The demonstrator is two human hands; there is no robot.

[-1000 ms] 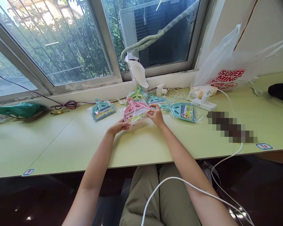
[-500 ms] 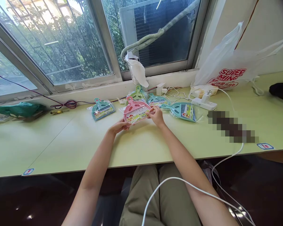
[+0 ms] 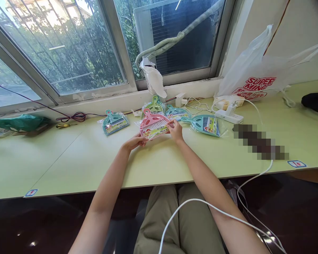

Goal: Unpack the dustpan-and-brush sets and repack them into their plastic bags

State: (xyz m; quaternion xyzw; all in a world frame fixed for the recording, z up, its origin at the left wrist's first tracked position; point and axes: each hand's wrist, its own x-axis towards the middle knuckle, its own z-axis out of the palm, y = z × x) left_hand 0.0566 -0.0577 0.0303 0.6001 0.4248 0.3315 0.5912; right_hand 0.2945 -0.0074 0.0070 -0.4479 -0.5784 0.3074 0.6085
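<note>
Between my two hands is a pink mini dustpan and brush set (image 3: 154, 124) in a clear plastic wrapper, tilted up over the table. My left hand (image 3: 134, 141) is closed on its lower left corner. The right edge is pinched by my right hand (image 3: 175, 130). Behind it a green dustpan set (image 3: 154, 103) shows in part. Similar wrapped sets lie around: a teal one (image 3: 115, 122) to the left, a blue one (image 3: 177, 112) behind my right hand, and another teal one (image 3: 204, 125) to the right.
A white power strip (image 3: 229, 116) with cables stands right of the sets, near a white plastic bag (image 3: 257, 79). A yellow-handled screwdriver (image 3: 63, 125) and a green bag (image 3: 26, 123) lie far left. A white cable (image 3: 198, 200) loops across my lap below the table edge (image 3: 148, 186).
Both hands keep the same hold on the pink dustpan set. It has barely shifted, a few pixels to the right.
</note>
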